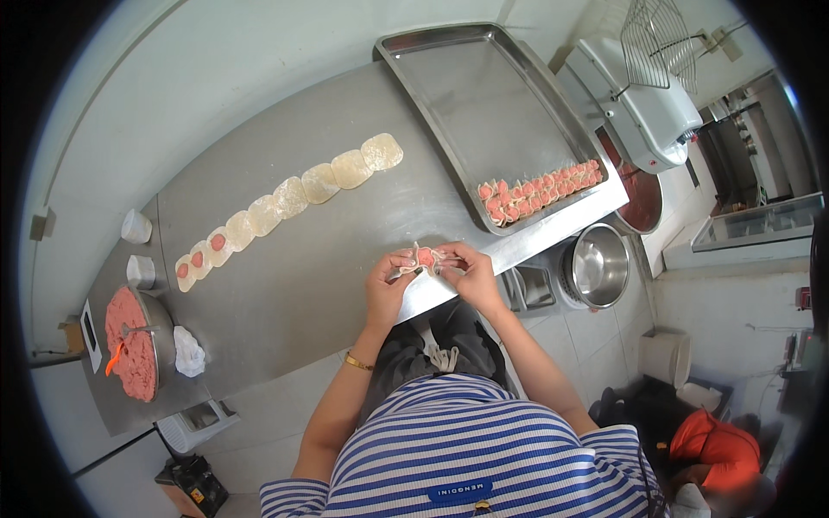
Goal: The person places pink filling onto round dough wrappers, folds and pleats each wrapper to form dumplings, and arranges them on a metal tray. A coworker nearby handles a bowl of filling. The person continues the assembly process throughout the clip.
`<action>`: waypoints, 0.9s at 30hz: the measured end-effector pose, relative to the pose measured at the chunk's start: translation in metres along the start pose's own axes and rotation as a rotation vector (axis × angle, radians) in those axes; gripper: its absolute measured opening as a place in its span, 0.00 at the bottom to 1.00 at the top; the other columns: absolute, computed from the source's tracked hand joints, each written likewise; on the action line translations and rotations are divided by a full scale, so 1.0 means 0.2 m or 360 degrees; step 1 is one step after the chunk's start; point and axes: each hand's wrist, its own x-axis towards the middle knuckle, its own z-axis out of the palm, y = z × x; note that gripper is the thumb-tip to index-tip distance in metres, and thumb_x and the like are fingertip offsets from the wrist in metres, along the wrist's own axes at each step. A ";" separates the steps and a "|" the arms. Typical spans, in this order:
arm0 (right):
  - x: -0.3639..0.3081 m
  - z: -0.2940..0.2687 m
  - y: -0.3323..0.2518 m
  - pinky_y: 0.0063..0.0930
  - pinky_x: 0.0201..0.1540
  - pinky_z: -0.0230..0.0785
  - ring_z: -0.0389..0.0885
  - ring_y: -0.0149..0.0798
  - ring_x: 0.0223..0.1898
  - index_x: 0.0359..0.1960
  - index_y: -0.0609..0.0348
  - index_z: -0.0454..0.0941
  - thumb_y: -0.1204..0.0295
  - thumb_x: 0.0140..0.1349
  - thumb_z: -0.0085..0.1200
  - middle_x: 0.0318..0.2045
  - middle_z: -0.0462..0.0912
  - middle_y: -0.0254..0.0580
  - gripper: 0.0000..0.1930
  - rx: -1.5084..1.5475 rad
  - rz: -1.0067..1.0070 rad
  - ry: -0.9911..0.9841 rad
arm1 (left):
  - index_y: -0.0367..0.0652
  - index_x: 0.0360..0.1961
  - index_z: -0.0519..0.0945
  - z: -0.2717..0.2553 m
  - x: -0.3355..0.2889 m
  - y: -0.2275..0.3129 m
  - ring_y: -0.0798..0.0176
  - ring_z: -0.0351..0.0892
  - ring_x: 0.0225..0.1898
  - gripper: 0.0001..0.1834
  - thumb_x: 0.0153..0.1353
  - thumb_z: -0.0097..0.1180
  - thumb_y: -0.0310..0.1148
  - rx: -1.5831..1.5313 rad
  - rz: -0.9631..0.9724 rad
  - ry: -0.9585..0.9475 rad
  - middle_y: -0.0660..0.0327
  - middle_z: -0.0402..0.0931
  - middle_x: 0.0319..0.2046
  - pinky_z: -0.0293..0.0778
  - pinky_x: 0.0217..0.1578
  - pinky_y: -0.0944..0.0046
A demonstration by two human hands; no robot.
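Observation:
Close to the front edge of the steel table, my left hand (391,274) and my right hand (466,266) both pinch the rim of an open-topped dumpling (425,258) with pink meat filling showing in its middle. To the left, a row of overlapping round dough wrappers (289,197) runs diagonally over the table. Three wrappers at its near left end carry a dab of meat filling (197,258). At the right, a large metal tray (518,104) holds rows of filled dumplings (540,192) packed along its near end.
A bowl of pink minced meat (131,345) with a utensil in it stands at far left, beside white cups (141,272) and a crumpled white cloth or bag (189,351). A white machine (635,104) is behind the tray. A steel bowl (598,266) sits below the table's right edge. Another person (712,449) is at lower right.

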 end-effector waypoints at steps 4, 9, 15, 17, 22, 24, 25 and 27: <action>-0.03 0.01 -0.07 0.25 0.49 0.74 0.81 0.36 0.44 0.45 0.64 0.78 0.87 0.50 0.58 0.42 0.81 0.40 0.18 -0.0234 -0.0134 -0.0074 | 0.35 0.32 0.77 0.00 -0.02 0.01 0.67 0.78 0.47 0.08 0.51 0.59 0.14 0.0324 -0.0048 -0.0052 0.57 0.77 0.48 0.77 0.47 0.69; 0.01 0.01 0.08 0.26 0.43 0.75 0.82 0.40 0.39 0.42 0.66 0.78 0.87 0.48 0.58 0.40 0.80 0.43 0.16 -0.0490 -0.0257 -0.0083 | 0.35 0.33 0.77 -0.02 0.00 -0.09 0.67 0.81 0.43 0.10 0.49 0.62 0.14 0.0493 0.0081 -0.0213 0.55 0.78 0.45 0.79 0.44 0.68; 0.02 0.01 0.13 0.29 0.38 0.74 0.81 0.44 0.35 0.36 0.64 0.79 0.87 0.47 0.57 0.36 0.80 0.44 0.13 -0.0594 -0.0231 -0.0167 | 0.38 0.43 0.74 -0.03 -0.02 -0.13 0.65 0.83 0.40 0.20 0.49 0.66 0.18 0.0544 -0.0105 -0.0209 0.57 0.81 0.39 0.80 0.40 0.68; 0.01 0.00 0.15 0.29 0.39 0.74 0.81 0.45 0.35 0.37 0.63 0.79 0.88 0.46 0.56 0.36 0.80 0.44 0.14 -0.0631 -0.0229 -0.0215 | 0.39 0.45 0.74 -0.02 -0.01 -0.12 0.65 0.84 0.39 0.22 0.48 0.67 0.19 0.0580 -0.0109 -0.0246 0.57 0.81 0.36 0.80 0.40 0.68; 0.00 -0.01 0.13 0.31 0.41 0.75 0.81 0.45 0.39 0.40 0.62 0.78 0.88 0.45 0.56 0.39 0.79 0.44 0.17 -0.0611 -0.0190 -0.0354 | 0.38 0.44 0.77 -0.02 0.02 -0.07 0.63 0.85 0.37 0.22 0.46 0.69 0.23 0.1024 0.0056 -0.0430 0.56 0.82 0.31 0.80 0.38 0.66; -0.01 -0.02 0.08 0.32 0.42 0.75 0.81 0.45 0.40 0.41 0.63 0.78 0.88 0.45 0.57 0.41 0.79 0.45 0.18 -0.0572 -0.0193 -0.0408 | 0.38 0.43 0.78 -0.03 0.02 -0.08 0.62 0.85 0.34 0.21 0.46 0.70 0.25 0.0982 0.0122 -0.0452 0.55 0.82 0.29 0.80 0.37 0.65; -0.01 -0.02 0.08 0.32 0.42 0.75 0.81 0.45 0.41 0.40 0.63 0.78 0.88 0.44 0.57 0.41 0.79 0.45 0.18 -0.0560 -0.0178 -0.0394 | 0.38 0.42 0.78 -0.04 0.02 -0.08 0.61 0.85 0.33 0.21 0.45 0.71 0.26 0.0962 0.0155 -0.0463 0.55 0.82 0.29 0.80 0.36 0.65; -0.02 -0.03 0.10 0.32 0.42 0.75 0.81 0.46 0.41 0.40 0.63 0.78 0.88 0.44 0.57 0.42 0.79 0.45 0.18 -0.0534 -0.0147 -0.0367 | 0.38 0.41 0.79 -0.04 0.02 -0.12 0.61 0.85 0.32 0.20 0.45 0.71 0.27 0.0820 0.0144 -0.0492 0.54 0.82 0.29 0.79 0.35 0.64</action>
